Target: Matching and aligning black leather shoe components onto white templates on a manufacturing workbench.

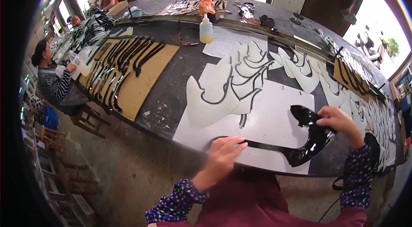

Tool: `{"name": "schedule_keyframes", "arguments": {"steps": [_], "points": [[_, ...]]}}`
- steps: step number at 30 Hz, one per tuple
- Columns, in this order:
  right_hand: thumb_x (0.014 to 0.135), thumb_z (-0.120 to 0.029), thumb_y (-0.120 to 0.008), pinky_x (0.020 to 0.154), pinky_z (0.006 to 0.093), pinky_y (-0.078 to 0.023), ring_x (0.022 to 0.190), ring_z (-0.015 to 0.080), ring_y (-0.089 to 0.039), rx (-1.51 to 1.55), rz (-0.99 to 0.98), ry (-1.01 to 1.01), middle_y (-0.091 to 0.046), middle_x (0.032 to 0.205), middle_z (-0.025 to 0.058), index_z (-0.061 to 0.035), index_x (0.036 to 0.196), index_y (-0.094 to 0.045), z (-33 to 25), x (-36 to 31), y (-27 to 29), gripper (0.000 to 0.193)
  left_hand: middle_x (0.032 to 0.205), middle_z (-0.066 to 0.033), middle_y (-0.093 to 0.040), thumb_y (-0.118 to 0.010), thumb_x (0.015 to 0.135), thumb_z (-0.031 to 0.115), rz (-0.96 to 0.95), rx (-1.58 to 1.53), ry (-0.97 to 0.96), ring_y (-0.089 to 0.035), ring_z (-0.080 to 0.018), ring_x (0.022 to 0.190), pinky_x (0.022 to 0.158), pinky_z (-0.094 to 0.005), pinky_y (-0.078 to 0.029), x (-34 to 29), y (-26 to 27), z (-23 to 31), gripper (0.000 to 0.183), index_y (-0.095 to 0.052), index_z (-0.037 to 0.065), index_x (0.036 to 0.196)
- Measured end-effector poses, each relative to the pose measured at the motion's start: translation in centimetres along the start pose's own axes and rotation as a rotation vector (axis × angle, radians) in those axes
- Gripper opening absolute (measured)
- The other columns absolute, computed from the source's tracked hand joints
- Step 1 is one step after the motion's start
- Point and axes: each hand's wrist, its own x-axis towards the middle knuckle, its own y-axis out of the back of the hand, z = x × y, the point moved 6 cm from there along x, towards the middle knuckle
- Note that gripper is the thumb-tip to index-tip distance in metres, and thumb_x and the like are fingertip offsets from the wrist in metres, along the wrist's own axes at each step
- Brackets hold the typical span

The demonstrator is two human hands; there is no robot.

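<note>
A glossy black shoe-upper piece (315, 141), curved and wide at the right with a long narrow strip toward the left, is held low over a white board (274, 117). My left hand (224, 154) has its fingers closed on the end of the narrow strip. At the wide end, my right hand (339, 122) grips the piece between thumb and fingers. Just beyond it, pale cut shoe pieces with dark edging (214, 94) lie overlapping on the board.
More pale pieces (330, 85) spread along the right. A squeeze bottle (206, 30) with an orange cloth on its top stands at the back. Dark strips lie on a cardboard sheet (150, 72) at the left. Beside the table at left sits another person (56, 77).
</note>
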Motion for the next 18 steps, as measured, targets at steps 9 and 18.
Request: {"name": "schedule_keyframes", "arguments": {"steps": [9, 18], "points": [[0.094, -0.021, -0.070, 0.053, 0.0179, -0.052, 0.061, 0.0079, -0.065, 0.204, 0.189, 0.357, -0.071, 0.079, 0.0032, 0.0004, 0.097, -0.073, -24.2, 13.8, 19.0, 0.021, 0.108, -0.0110, -0.073, -0.063, 0.077, -0.008, 0.173, 0.050, 0.260, -0.067, -0.0306, 0.099, 0.087, -0.0377, -0.055, 1.6, 2.2, -5.9, 0.032, -0.076, 0.003, 0.104], [0.098, -0.034, -0.068, 0.067, 0.0200, -0.055, 0.082, 0.0111, -0.068, 0.598, 0.553, 0.477, -0.067, 0.093, 0.0006, -0.0070, 0.111, -0.070, -22.3, 35.4, 30.0, 0.030, 0.113, -0.0099, -0.072, -0.061, 0.079, -0.012, 0.144, -0.078, 0.361, -0.068, -0.0267, 0.103, 0.088, -0.0358, -0.054, 0.9, 2.8, -5.8, 0.038, -0.075, 0.002, 0.111]]}}
